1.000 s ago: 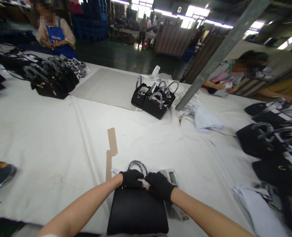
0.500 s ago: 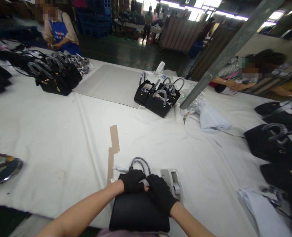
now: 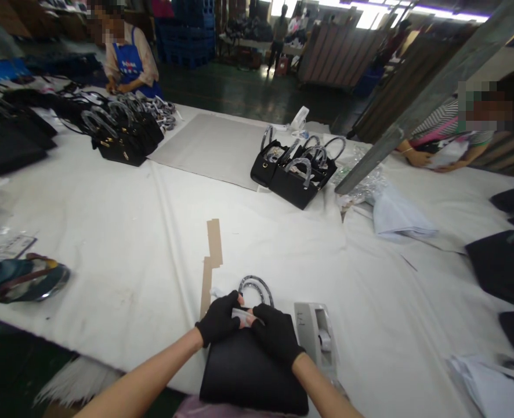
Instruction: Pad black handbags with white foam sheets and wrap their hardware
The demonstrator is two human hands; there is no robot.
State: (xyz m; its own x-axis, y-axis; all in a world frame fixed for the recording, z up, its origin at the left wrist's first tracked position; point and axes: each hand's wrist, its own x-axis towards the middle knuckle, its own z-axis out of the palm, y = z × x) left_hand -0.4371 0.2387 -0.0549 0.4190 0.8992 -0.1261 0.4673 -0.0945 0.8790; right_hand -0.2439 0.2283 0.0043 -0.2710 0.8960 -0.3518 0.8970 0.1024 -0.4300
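Observation:
A black handbag [image 3: 252, 374] lies on the white-covered table close in front of me, its wrapped handles [image 3: 257, 283] standing up at the far end. Both of my hands wear black gloves with bare fingertips. At the bag's top edge, my left hand [image 3: 221, 318] closes on a whitish wrapping strip [image 3: 242, 315]. My right hand [image 3: 277, 334] pinches the same strip from the other side, thumbs nearly meeting. What lies under the strip is hidden by the fingers. Just right of the bag stands a grey tape dispenser [image 3: 317, 334] with a roll in it.
Brown cardboard strips [image 3: 214, 244] lie beyond the bag. More black handbags [image 3: 300, 180] stand at the table's far side, with others left [image 3: 124, 139] and right [image 3: 496, 264]. An iron [image 3: 31, 280] rests at left. A slanted metal post [image 3: 396, 136] rises near two co-workers.
My left hand has shifted slightly left and its fingers now pinch the strip, with more of it showing between the hands. The view has swung a little left.

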